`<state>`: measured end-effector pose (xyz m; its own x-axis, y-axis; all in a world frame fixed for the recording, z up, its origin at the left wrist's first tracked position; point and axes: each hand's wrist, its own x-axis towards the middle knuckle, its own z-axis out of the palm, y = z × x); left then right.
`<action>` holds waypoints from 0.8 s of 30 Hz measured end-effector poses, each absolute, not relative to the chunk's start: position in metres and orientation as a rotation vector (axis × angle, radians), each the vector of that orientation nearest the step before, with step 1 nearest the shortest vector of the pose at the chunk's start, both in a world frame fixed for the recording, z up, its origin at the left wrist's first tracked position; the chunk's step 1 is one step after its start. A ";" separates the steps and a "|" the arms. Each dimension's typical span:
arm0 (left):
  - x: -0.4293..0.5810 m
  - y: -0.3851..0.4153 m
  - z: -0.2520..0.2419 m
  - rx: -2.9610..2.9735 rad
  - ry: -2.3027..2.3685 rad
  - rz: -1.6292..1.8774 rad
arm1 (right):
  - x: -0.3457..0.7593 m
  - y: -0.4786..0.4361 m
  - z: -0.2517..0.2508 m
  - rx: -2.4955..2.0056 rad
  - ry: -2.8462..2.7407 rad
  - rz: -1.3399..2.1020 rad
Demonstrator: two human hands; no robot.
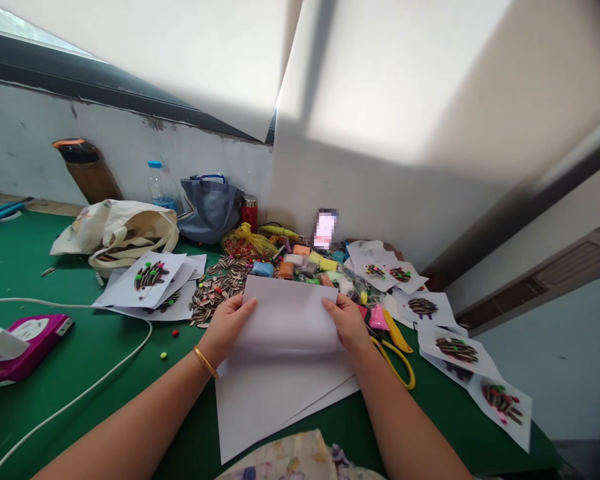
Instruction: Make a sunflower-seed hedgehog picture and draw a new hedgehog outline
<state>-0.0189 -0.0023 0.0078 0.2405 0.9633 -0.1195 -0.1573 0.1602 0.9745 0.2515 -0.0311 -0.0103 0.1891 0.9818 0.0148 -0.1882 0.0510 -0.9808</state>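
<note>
A white sheet of paper is held up by its two side edges, its lower part curving toward me. My left hand pinches the left edge, thumb on top, with a gold bangle on the wrist. Gripping the right edge is my right hand, thumb also on top. More white paper lies on the table underneath. Sunflower seeds are heaped just beyond my left hand. Beside my right hand are yellow-handled scissors, a yellow cutter knife and a pink clay packet.
Colored clay packets lie behind the paper. Seed pictures on paper line the right edge, with others at left. A phone, bags and bottles stand along the wall. A white cable crosses the green table.
</note>
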 end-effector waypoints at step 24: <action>-0.018 -0.004 0.012 1.085 0.977 1.022 | 0.250 -0.032 -0.007 -1.173 -0.954 1.098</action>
